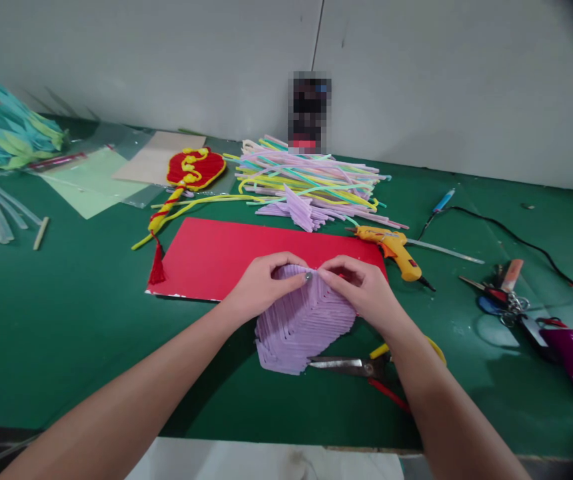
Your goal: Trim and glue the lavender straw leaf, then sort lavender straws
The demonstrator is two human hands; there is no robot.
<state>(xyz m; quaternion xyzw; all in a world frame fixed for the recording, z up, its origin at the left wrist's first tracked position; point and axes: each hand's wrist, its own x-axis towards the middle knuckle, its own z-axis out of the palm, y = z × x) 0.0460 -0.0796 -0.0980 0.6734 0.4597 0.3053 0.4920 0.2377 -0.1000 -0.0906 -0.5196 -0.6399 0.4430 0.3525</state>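
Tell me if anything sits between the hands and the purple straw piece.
Nothing does. The left hand and right hand both pinch the purple straw piece at its top edge. The scissors lie beside it, near the right wrist.

Head view: I look forward and down, close over my left hand (261,287) and right hand (361,290) on the tabletop (41,320).
Facing: the grey wall (466,80) behind.

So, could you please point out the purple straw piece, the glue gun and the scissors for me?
purple straw piece (296,333), head view, on its layered front face below the hands.
glue gun (399,252), head view, on its yellow body.
scissors (341,365), head view, on the metal blades.
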